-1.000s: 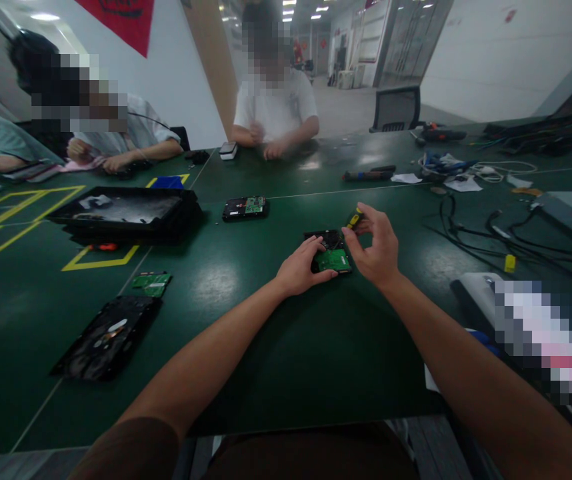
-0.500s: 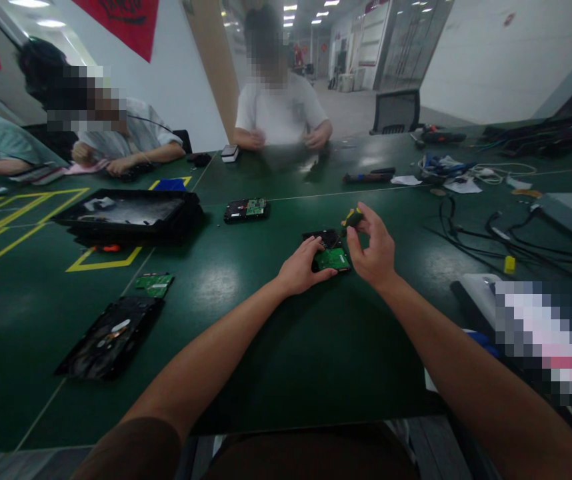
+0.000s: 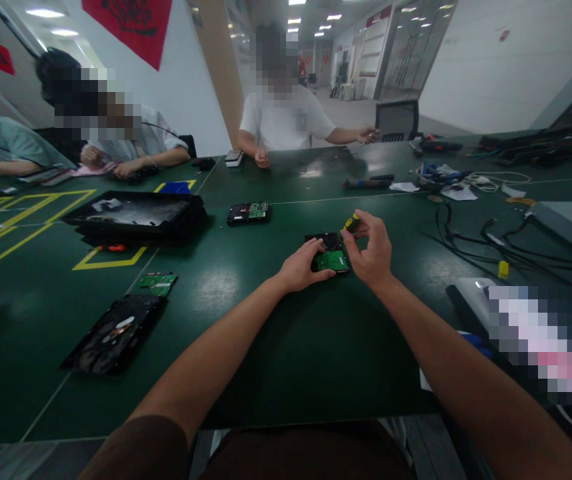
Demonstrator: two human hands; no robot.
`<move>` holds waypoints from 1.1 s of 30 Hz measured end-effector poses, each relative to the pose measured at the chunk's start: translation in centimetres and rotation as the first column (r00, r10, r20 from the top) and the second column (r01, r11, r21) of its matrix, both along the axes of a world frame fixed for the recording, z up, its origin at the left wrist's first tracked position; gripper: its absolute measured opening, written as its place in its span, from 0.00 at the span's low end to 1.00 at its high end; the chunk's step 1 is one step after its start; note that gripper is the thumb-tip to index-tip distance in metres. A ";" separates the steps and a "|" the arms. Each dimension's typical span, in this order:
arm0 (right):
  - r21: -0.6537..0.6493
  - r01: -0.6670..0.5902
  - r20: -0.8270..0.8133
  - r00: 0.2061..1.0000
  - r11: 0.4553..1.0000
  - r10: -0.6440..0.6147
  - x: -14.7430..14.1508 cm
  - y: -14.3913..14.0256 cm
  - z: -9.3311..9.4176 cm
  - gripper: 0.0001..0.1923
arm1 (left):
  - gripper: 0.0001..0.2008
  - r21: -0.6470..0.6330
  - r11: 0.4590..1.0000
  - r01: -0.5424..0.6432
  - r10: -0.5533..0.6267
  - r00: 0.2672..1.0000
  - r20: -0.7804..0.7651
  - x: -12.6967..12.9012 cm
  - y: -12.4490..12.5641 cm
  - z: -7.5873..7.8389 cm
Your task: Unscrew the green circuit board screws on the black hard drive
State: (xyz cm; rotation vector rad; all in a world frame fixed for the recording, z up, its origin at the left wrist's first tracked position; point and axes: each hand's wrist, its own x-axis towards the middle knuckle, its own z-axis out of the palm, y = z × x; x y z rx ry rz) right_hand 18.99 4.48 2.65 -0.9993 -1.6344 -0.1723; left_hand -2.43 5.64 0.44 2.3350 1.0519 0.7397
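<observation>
co-worker's arm (image 3: 351, 137) now outstretched, screwdriver (image 3: 351, 223) pinched in right hand (image 3: 372, 257) (over hard drive (image 3: 330, 253))

Taking the hard drive (image 3: 330, 252) under the person's hands as landmark, the green table (image 3: 286, 347) toward the person lies bare, crossed only by the two forearms, and the stretch to its left is open as far as the loose green circuit board (image 3: 159, 283) and the opened drive (image 3: 115, 333). Beyond it to the left sit a second drive (image 3: 248, 213) and a black tray (image 3: 133, 215). To its right, tangled black cables (image 3: 486, 237) and a white device (image 3: 473, 297) block the way.
</observation>
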 end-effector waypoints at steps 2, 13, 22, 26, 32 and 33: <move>-0.003 -0.006 0.000 1.000 1.000 0.006 0.0 0.1 -0.1 0.27 | 0.31 0.000 1.000 -0.008 0.008 1.000 -0.001 0.0 0.0 -0.1; 0.003 -0.024 0.013 1.000 1.000 0.024 -0.2 0.5 -0.6 0.28 | 0.31 -0.001 1.000 -0.026 0.026 0.999 0.029 -0.1 -0.2 -0.1; 0.000 -0.018 0.002 1.000 1.000 0.018 0.2 0.9 -0.9 0.31 | 0.32 -0.026 0.999 -0.043 0.044 0.998 0.037 0.0 -0.2 0.0; 0.016 -0.020 0.022 1.000 1.000 0.019 0.4 0.7 -0.6 0.30 | 0.31 -0.013 0.999 -0.037 0.037 0.999 0.028 0.0 -0.2 0.0; -0.019 -0.044 0.009 0.999 0.999 0.044 0.2 0.6 -0.6 0.30 | 0.31 -0.011 0.999 -0.038 0.038 0.998 0.041 0.0 -0.3 0.0; -0.019 -0.041 0.005 0.999 0.999 0.041 0.2 0.6 -0.7 0.30 | 0.31 -0.009 0.999 -0.037 0.037 0.998 0.042 0.0 -0.3 0.0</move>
